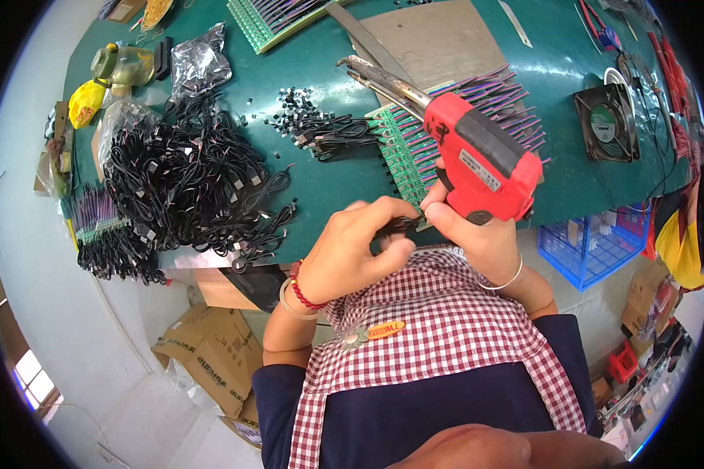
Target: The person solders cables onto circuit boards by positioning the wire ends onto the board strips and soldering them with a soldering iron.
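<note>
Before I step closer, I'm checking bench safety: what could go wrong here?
The right hand is close by the red heat gun; if hot, its metal nozzle might burn skin or scorch the nearby wires. The black cables lie in a tangled heap, so pulling one could snag others.

A navy top (414,406) with short sleeves (278,400) covers the torso. Over it goes an apron (438,332) in small dark-red and white checks, its broad straps (555,383) cut from the same gingham. An orange oval patch (389,329) with lettering sits on the chest, next to a greyish flower-shaped decoration (356,338). At the left wrist there is a bracelet (308,302) of small red beads, with a plain pale bangle (290,308) beside it; a thin whitish bangle (506,286) circles the right wrist. Both hands (360,242) are bare.
</note>
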`<state>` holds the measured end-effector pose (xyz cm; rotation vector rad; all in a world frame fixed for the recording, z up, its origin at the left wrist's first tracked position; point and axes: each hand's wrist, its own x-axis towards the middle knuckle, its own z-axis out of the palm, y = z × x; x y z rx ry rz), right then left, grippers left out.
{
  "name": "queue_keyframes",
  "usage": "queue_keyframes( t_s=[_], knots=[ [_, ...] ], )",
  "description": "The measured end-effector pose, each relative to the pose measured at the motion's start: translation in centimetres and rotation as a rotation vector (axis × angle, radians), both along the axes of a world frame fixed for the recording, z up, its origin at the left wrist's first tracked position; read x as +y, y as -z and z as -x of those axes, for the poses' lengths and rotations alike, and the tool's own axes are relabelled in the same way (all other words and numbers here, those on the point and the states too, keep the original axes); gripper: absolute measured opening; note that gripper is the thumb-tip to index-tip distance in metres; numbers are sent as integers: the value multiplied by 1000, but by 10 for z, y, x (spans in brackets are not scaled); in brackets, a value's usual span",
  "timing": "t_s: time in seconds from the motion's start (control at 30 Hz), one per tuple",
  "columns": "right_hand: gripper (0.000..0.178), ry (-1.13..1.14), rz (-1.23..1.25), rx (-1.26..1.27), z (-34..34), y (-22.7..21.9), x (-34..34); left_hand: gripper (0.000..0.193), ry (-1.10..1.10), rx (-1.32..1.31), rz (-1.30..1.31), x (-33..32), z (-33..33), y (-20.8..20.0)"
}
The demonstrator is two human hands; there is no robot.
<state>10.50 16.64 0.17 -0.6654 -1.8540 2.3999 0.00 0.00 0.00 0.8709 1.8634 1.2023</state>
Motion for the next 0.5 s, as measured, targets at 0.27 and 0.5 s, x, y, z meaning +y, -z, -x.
queue_keyframes(
  t_s=[0.27,0.5],
  knots=[
    [35,196,-595,182,0,15,-12,9,-336,299,-162,20,-33,11],
    [46,168,-127,76,3,13,4,5,-459,-247,-173,15,-23,17]
  ],
)
